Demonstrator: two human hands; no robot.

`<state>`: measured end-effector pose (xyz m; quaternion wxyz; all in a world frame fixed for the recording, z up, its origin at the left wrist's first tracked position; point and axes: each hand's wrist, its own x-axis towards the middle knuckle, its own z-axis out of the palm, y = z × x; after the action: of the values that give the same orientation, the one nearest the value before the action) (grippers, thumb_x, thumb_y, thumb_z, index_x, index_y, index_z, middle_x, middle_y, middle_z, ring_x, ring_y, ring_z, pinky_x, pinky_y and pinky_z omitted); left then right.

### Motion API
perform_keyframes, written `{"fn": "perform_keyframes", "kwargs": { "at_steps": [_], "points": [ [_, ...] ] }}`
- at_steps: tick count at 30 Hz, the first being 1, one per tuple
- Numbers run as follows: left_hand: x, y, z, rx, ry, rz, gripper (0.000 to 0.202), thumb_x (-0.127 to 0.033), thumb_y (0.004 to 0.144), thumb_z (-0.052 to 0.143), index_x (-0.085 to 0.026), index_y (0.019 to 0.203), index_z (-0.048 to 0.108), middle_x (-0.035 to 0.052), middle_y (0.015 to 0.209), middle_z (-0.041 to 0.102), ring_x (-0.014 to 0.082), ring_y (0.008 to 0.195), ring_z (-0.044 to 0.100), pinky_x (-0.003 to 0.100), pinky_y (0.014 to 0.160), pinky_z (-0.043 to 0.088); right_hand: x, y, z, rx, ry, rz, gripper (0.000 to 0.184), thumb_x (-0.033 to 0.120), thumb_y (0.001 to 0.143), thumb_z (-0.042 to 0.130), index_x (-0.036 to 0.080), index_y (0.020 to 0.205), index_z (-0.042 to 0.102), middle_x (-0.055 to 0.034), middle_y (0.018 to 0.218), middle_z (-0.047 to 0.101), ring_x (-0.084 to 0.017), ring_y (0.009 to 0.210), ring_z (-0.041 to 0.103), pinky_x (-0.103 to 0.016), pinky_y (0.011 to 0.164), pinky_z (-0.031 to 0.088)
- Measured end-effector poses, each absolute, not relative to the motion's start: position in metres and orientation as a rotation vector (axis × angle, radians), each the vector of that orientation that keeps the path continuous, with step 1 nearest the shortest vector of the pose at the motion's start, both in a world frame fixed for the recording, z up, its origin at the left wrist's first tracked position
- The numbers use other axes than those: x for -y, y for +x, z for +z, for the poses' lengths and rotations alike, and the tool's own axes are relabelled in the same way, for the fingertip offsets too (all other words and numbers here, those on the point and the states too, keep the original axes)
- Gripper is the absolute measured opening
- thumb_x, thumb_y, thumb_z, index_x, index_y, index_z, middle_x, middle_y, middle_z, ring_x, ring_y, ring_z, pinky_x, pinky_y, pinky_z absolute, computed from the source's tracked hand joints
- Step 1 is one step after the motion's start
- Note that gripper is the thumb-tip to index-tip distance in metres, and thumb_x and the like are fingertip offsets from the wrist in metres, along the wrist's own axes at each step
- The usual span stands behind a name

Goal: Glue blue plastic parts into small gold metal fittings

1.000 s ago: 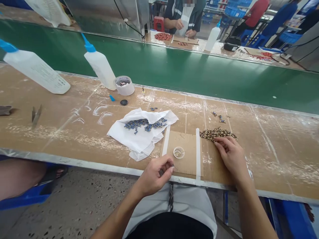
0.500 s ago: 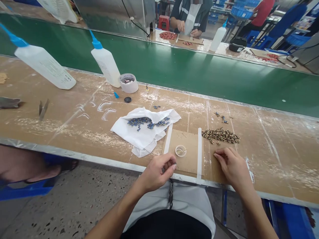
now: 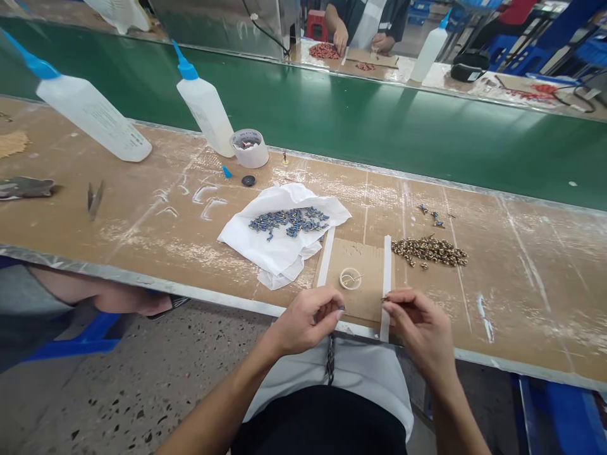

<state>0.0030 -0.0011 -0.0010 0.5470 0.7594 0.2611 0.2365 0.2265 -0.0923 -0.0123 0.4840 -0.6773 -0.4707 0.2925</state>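
Note:
My left hand (image 3: 306,322) is curled at the near edge of the bench, fingertips pinched on a small dark part. My right hand (image 3: 420,328) sits just right of it, pinching a tiny brass-coloured piece near a white tape strip (image 3: 386,284). Between the two tape strips lies a cardboard pad (image 3: 355,259) with a small clear round cap (image 3: 350,279) on it. A heap of brass-coloured small parts (image 3: 429,251) lies to the right of the pad. A white cloth (image 3: 279,243) carrying blue small parts (image 3: 289,221) lies to the left.
Two squeeze bottles with blue nozzles (image 3: 206,110) (image 3: 92,117), a tape roll (image 3: 250,148) and tweezers (image 3: 95,197) stand further left. A green conveyor belt (image 3: 379,133) runs behind the bench. Another person (image 3: 365,22) works across it. Someone's leg (image 3: 95,294) shows at left.
My right hand left the brass heap and came back toward me and left, a small piece pinched in it, meeting my left hand. The view tilted down slightly.

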Motion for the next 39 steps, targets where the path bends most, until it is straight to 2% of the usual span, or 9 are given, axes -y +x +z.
{"fn": "perform_keyframes", "kwargs": {
  "at_steps": [7,15,19,22,28,39],
  "points": [
    [0.002,0.005,-0.005,-0.672,1.851,0.601,0.011,-0.020,0.093,0.054,-0.014,0.091,0.062,-0.0002,0.074,0.055,0.0096,0.063,0.048,0.020,0.059,0.038,0.088,0.178,-0.016,0.952,-1.428,1.039,0.011,0.031,0.088,0.069,0.023,0.094,0.071,-0.0042,0.086,0.072,-0.016,0.079,0.068,-0.023,0.066,0.054],
    [0.003,0.008,-0.010,-0.709,1.910,0.681,0.014,-0.019,0.093,0.057,-0.011,0.093,0.068,0.0043,0.078,0.065,0.0109,0.065,0.054,0.021,0.059,0.039,0.087,0.176,-0.022,1.007,-1.331,1.096,0.005,0.027,0.091,0.066,0.023,0.094,0.067,-0.0042,0.094,0.068,-0.016,0.085,0.066,-0.027,0.074,0.054],
    [0.004,0.009,-0.011,-0.682,1.938,0.750,0.015,-0.019,0.095,0.056,-0.012,0.093,0.070,0.0051,0.079,0.067,0.0127,0.069,0.058,0.023,0.063,0.043,0.088,0.177,-0.020,1.056,-1.346,1.100,0.004,0.026,0.093,0.064,0.023,0.093,0.065,-0.0035,0.094,0.065,-0.015,0.082,0.064,-0.026,0.071,0.051],
    [0.007,0.010,-0.014,-0.704,1.941,0.840,0.016,-0.016,0.095,0.054,-0.013,0.093,0.070,0.0054,0.079,0.067,0.0140,0.072,0.060,0.024,0.067,0.046,0.087,0.176,-0.018,1.100,-1.354,1.110,0.005,0.026,0.094,0.062,0.022,0.090,0.064,-0.0023,0.089,0.063,-0.014,0.078,0.061,-0.025,0.067,0.049],
    [0.014,0.011,-0.022,-0.780,2.047,0.949,0.018,-0.013,0.096,0.050,-0.015,0.085,0.065,0.0038,0.076,0.062,0.0136,0.070,0.059,0.024,0.063,0.045,0.086,0.173,-0.017,1.156,-1.390,1.081,0.011,0.027,0.095,0.059,0.021,0.086,0.061,0.0002,0.081,0.055,-0.012,0.070,0.052,-0.024,0.061,0.042],
    [0.007,0.004,-0.023,-0.683,2.031,0.821,0.018,-0.010,0.092,0.049,-0.016,0.079,0.060,0.0016,0.071,0.059,0.0125,0.062,0.054,0.023,0.058,0.040,0.081,0.182,-0.014,1.330,-1.398,1.180,0.022,0.028,0.096,0.056,0.020,0.076,0.052,0.0015,0.073,0.048,-0.012,0.065,0.045,-0.025,0.058,0.035]
  ]
}}
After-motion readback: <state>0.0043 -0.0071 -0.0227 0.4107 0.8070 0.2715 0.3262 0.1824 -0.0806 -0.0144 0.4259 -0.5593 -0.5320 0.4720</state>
